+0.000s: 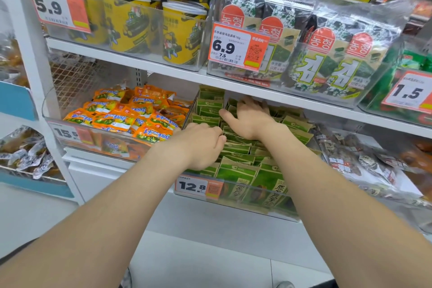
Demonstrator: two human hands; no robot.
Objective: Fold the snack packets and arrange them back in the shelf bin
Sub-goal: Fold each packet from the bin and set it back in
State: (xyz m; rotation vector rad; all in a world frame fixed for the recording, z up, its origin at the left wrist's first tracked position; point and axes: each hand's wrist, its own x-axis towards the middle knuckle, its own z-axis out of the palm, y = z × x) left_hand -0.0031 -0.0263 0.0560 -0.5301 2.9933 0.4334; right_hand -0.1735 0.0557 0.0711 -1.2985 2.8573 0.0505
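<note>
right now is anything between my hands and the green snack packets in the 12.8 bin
Nothing visible. The left hand and right hand are on the green snack packets inside the clear bin. Only the white shelf above overhangs the bin's back rows, where the right hand reaches.

Two hands in shot, left hand (201,145) and right hand (250,120). Five big price tags (236,48) up front: 5.9, 6.9, 1.5, 15-something, 12.8. Four red badges showing on the seaweed packs (327,70). Green packets (236,170) and orange packets (117,119)? Heaps, way too many to count.
</note>
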